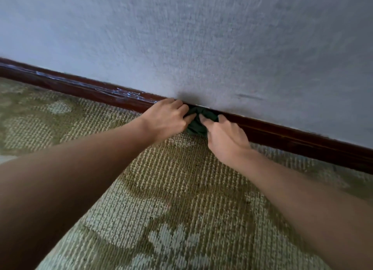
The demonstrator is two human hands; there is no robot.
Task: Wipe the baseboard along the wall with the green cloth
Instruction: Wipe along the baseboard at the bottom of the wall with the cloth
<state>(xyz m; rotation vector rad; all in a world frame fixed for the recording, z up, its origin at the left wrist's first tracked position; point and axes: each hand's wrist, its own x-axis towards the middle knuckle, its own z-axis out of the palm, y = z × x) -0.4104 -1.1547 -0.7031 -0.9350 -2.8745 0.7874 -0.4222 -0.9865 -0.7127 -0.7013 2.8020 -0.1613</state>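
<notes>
A pale grey, rough-textured wall (201,37) meets a looped carpet (181,189) of olive and beige (paler leaf-like shapes are woven through it). Soft light falls across both. A short dark scuff (249,97) marks the wall low down.

No legible text, label, brand, number or sign anywhere in view.

Plain and unlettered: wall (201,37), baseboard (292,136), green cloth (196,126) and carpet (181,178); thin white strip (202,106) at the baseboard's top edge just above the cloth, too small to show any lettering.
</notes>
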